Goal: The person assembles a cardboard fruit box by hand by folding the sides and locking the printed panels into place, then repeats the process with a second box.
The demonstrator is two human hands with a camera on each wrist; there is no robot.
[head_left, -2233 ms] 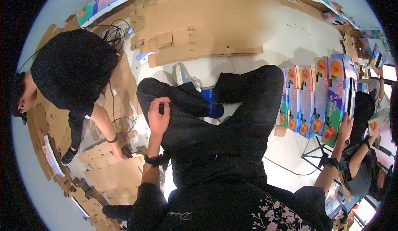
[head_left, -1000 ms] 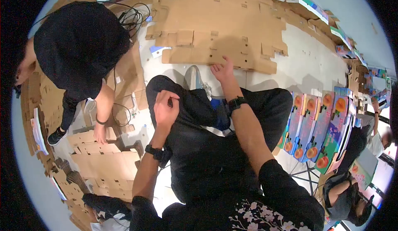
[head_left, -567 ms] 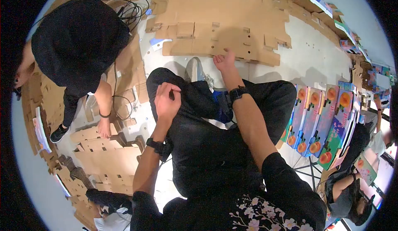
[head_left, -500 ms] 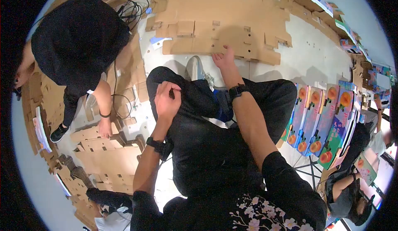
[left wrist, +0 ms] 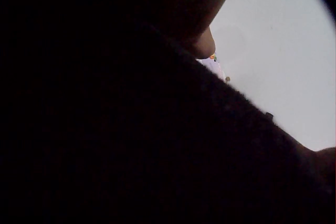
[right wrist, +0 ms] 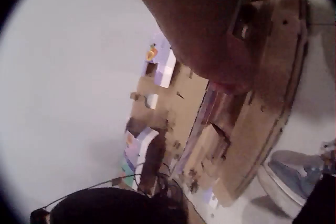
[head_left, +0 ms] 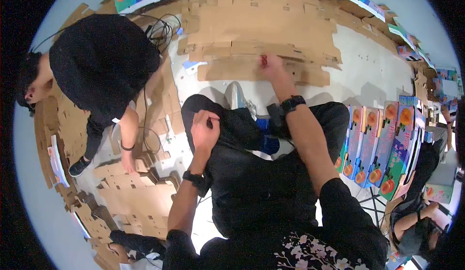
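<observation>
In the head view my right hand (head_left: 275, 70) reaches past my shoe to the near edge of a stack of flattened cardboard boxes (head_left: 271, 15). Its fingers are curled at the raised edge of the top flattened box; motion blurs them. The right wrist view shows this hand (right wrist: 226, 64) from behind, at the lifted edge, with a gap and a strip of purple below it. Another brown strip (head_left: 218, 73) lies under it on the floor. My left hand (head_left: 205, 130) rests on my left thigh, fingers loosely curled, holding nothing. Mostly dark cloth fills the left wrist view.
A person in black (head_left: 104, 61) crouches at the left, one hand over more flat cardboard (head_left: 128, 195). Printed peach boxes (head_left: 378, 144) stand in a row at my right. Black cables (head_left: 162, 30) lie coiled at the back left. Another person (head_left: 411, 236) sits far right.
My right hand left the printed boxes, came across to the flattened stack, turned palm-up at its edge, and now grips and raises the top one. My left hand stays on the thigh.
</observation>
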